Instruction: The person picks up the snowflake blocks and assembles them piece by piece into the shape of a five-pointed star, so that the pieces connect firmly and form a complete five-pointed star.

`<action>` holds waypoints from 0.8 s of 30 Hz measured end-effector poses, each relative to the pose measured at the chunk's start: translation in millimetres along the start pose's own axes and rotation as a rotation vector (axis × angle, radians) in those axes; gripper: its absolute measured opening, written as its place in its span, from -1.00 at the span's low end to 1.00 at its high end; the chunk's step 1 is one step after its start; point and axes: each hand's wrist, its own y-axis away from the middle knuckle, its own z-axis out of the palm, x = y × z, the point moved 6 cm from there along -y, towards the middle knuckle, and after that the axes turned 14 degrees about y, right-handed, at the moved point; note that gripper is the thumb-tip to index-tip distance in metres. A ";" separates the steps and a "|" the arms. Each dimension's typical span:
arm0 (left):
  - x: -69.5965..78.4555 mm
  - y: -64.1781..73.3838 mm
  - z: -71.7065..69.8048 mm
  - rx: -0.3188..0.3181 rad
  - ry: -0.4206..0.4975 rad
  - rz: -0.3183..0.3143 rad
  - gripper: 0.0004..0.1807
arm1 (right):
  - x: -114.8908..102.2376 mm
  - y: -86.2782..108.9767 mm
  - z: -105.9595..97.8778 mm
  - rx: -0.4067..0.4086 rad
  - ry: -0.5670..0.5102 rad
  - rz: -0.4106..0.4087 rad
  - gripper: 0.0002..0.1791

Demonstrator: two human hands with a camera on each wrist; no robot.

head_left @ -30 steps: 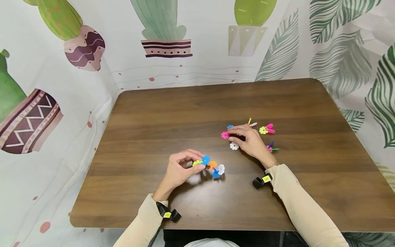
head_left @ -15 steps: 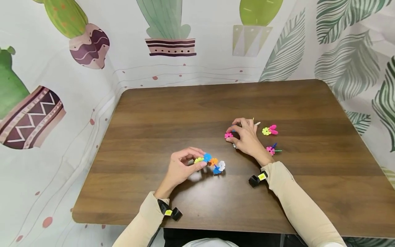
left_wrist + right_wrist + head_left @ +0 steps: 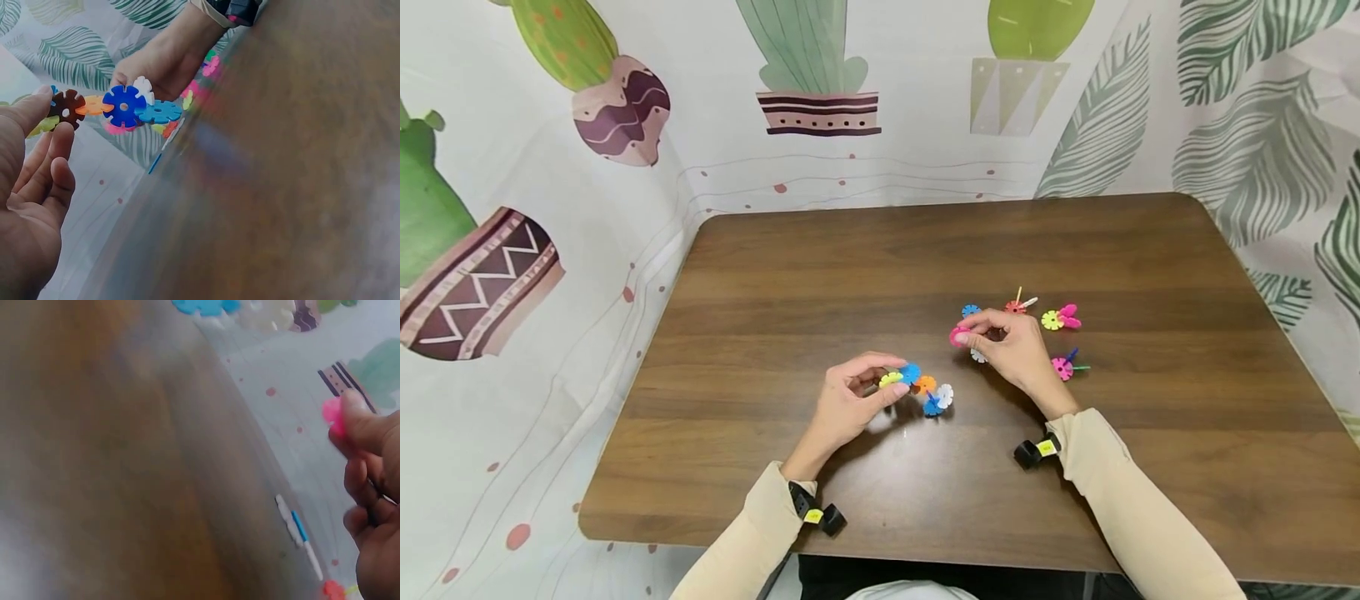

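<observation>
My left hand [image 3: 848,402] pinches one end of a chain of notched plastic snowflake discs, between thumb and fingers. Yellow [image 3: 891,379], light blue [image 3: 910,373] and orange [image 3: 925,385] discs show in it. Its far end has a blue disc [image 3: 932,407] and a white disc [image 3: 945,395]. The left wrist view adds a brown disc [image 3: 67,107] by the fingertips. To the right, a pink snowflake disc [image 3: 333,412] is pinched between thumb and index finger of my right hand [image 3: 1018,350]. Beneath that hand, a white disc [image 3: 978,356] is partly hidden.
Behind the right hand lie a blue disc [image 3: 971,310] and a red disc [image 3: 1015,307] with yellow and white pieces attached. Farther right are a yellow disc [image 3: 1052,320] joined to pink ones and a pink disc [image 3: 1062,368] with blue and green pieces. The wooden table [image 3: 820,275] meets a patterned backdrop.
My right hand reached the pink disc, took it between thumb and finger, and has drawn it slightly toward me. My left hand still holds the chain, nearly in place.
</observation>
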 end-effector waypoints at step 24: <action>-3.8 -31.7 6.7 -0.030 -0.064 -0.034 -0.77 | -44.6 19.8 8.2 -0.019 -0.232 -0.306 -0.66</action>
